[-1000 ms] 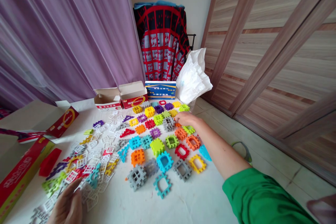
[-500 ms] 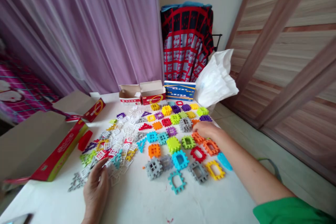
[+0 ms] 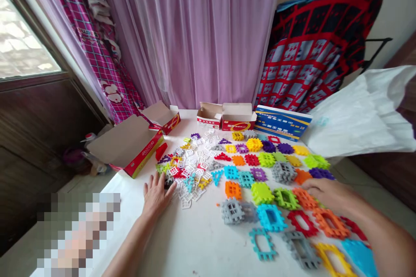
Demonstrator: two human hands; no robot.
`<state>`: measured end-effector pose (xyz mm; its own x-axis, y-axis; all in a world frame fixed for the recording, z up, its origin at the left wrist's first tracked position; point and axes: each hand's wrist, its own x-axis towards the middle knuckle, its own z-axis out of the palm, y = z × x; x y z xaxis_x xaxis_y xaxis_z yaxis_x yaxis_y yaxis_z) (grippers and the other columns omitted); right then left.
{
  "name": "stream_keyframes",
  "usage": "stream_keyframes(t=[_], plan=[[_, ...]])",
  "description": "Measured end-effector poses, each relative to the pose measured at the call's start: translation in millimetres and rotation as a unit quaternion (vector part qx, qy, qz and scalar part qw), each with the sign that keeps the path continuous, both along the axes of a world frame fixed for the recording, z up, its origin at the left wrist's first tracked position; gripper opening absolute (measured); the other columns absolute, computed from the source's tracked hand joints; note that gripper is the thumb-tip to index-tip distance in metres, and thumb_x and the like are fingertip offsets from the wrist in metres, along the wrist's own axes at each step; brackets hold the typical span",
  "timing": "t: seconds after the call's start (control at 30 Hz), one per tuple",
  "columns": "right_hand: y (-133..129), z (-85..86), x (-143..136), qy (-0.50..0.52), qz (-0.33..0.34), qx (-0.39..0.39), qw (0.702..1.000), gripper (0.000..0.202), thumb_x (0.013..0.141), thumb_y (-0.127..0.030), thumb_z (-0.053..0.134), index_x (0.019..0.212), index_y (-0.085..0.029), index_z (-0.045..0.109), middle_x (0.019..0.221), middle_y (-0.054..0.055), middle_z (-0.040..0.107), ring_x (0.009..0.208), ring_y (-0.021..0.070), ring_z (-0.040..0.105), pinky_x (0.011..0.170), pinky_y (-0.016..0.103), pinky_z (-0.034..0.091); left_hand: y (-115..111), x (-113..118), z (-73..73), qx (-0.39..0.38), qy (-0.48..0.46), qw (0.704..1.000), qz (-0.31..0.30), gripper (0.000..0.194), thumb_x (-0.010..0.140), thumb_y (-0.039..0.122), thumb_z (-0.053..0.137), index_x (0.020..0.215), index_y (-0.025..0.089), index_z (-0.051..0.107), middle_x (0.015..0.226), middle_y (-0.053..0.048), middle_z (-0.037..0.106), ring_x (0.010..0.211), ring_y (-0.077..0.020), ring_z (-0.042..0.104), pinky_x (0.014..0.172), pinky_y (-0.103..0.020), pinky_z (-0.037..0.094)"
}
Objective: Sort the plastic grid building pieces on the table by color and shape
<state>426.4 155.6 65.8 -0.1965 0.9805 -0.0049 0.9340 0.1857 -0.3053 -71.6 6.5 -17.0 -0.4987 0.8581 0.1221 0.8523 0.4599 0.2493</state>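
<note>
My left hand (image 3: 157, 192) lies palm down with fingers spread at the near left edge of a loose pile of small plastic pieces. Dark grey pieces (image 3: 168, 181) show beside its thumb and fingers. White window-shaped pieces (image 3: 198, 162) make up much of that pile. On the other side, my right hand (image 3: 320, 188) reaches among stacks of square interlocking blocks, its fingers bunched by an orange block (image 3: 303, 177). What those fingers hold, if anything, is hidden. Another orange block (image 3: 304, 199) and a grey stack (image 3: 284, 172) are close by.
Open cardboard boxes stand at the back left (image 3: 139, 153) and back middle (image 3: 238, 124). A blue box (image 3: 282, 122) and a white plastic bag (image 3: 364, 112) are at the back right. Block frames, such as a teal one (image 3: 262, 244), lie near the front.
The view has swung left. My left hand has opened, its fingers now spread against the pile; grey triangular pieces no longer show to its left. My right hand stays near the orange blocks.
</note>
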Motion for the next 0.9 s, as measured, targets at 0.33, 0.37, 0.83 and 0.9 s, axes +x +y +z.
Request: stream_keyframes(t=[0.33, 0.37, 0.83, 0.9], plan=[[-63.9, 26.5, -83.5, 0.171, 0.124, 0.054, 0.976, 0.032, 0.084, -0.048, 0.051, 0.095, -0.03, 0.075, 0.099, 0.005, 0.077, 0.088, 0.0251, 0.072, 0.077, 0.035, 0.059, 13.9, 15.7, 9.9, 0.002, -0.026, 0.99, -0.139, 0.054, 0.093, 0.052, 0.042, 0.14, 0.026, 0.05, 0.152, -0.012, 0.041, 0.142, -0.0327, 0.031, 0.114, -0.055, 0.023], [-68.7, 30.5, -92.4, 0.177, 0.135, 0.057, 0.973, 0.032, 0.085, -0.048, 0.051, 0.096, -0.029, 0.075, 0.099, 0.005, 0.076, 0.088, 0.0246, 0.072, 0.078, 0.034, 0.059, 9.1, 14.9, 10.0, -0.002, -0.025, 0.988, -0.152, 0.051, 0.093, 0.05, 0.043, 0.139, 0.03, 0.051, 0.151, -0.011, 0.042, 0.142, -0.033, 0.031, 0.114, -0.058, 0.022], [-82.1, 67.7, -156.4, 0.244, 0.211, 0.097, 0.941, 0.028, 0.088, -0.042, 0.05, 0.095, -0.029, 0.074, 0.098, 0.005, 0.075, 0.089, 0.0225, 0.07, 0.079, 0.033, 0.058, 44.8, -31.6, 37.5, -0.023, 0.013, 0.996, -0.084, 0.046, 0.088, 0.041, 0.053, 0.129, 0.022, 0.059, 0.135, -0.012, 0.057, 0.12, -0.0281, 0.056, 0.103, -0.04, 0.041], [-81.5, 65.4, -154.1, 0.241, 0.211, 0.09, 0.943, 0.028, 0.088, -0.042, 0.05, 0.095, -0.029, 0.074, 0.098, 0.006, 0.075, 0.09, 0.0226, 0.07, 0.079, 0.033, 0.058, 59.6, -33.8, 43.2, -0.048, 0.016, 0.996, -0.079, 0.046, 0.083, 0.048, 0.058, 0.121, 0.022, 0.064, 0.128, -0.013, 0.06, 0.116, -0.0302, 0.058, 0.099, -0.04, 0.043]])
